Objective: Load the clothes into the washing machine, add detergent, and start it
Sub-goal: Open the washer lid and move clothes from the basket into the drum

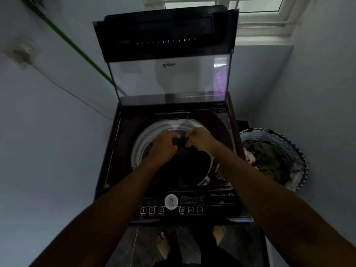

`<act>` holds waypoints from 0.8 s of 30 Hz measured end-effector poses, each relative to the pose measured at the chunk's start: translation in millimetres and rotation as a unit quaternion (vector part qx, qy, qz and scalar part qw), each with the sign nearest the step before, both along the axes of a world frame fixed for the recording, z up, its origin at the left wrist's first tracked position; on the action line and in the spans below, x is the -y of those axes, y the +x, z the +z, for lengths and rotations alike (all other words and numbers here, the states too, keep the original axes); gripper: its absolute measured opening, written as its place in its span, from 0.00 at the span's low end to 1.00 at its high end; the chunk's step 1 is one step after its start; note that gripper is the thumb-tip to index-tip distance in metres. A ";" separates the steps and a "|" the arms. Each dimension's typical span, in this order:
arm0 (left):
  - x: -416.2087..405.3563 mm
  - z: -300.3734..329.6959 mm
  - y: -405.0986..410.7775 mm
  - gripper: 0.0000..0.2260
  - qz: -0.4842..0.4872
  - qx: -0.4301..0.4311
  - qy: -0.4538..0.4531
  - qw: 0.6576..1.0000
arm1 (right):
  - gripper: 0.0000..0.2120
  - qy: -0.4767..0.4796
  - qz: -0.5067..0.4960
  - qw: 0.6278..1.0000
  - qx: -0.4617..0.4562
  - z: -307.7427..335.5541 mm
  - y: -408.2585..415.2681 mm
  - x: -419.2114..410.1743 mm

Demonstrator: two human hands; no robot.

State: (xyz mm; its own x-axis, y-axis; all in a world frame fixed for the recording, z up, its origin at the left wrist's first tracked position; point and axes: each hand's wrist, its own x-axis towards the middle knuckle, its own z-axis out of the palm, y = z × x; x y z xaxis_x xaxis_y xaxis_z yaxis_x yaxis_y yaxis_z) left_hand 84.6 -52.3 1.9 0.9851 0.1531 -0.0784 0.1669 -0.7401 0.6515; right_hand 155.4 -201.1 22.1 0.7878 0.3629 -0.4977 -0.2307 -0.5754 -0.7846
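A dark top-loading washing machine (pixel 123 151) stands in front of me with its glass lid (pixel 169 79) raised upright. Over the round drum opening (pixel 140 143), my left hand (pixel 163 147) and my right hand (pixel 200 139) both grip a dark garment (pixel 185 160), pinching its upper edge between them. The cloth hangs down into the drum, where its shape is lost in the dark. To the right of the machine a patterned laundry basket (pixel 289 149) holds more clothes (pixel 269 158), olive and pink ones.
The control panel (pixel 173 206) with a round dial and numbered buttons runs along the near edge. Walls close in on both sides; a window (pixel 250 4) is behind the lid. A green line (pixel 77 45) crosses the left wall. My bare feet (pixel 163 245) stand below.
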 end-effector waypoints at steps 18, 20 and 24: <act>141.2 20.2 62.8 0.13 -0.151 0.031 -0.028 0.988 | 0.07 0.020 -0.231 0.967 0.108 -10.9 23.2 139.7; 166.6 16.5 74.3 0.13 -0.180 0.048 -0.022 0.982 | 0.07 0.012 -0.256 0.961 0.101 -21.5 27.7 169.8; 209.4 4.7 95.4 0.13 -0.244 0.055 0.010 0.968 | 0.11 -0.012 -0.280 0.958 0.052 -50.5 33.3 220.2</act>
State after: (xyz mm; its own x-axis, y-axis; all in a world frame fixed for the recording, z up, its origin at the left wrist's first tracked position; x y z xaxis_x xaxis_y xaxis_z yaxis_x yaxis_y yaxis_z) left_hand 179.9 -261.6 6.6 0.9429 -0.3317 0.0297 -0.2754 -0.7265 0.6296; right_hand 188.7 -421.3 -28.3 0.9015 -0.1424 -0.4087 -0.4301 -0.4016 -0.8086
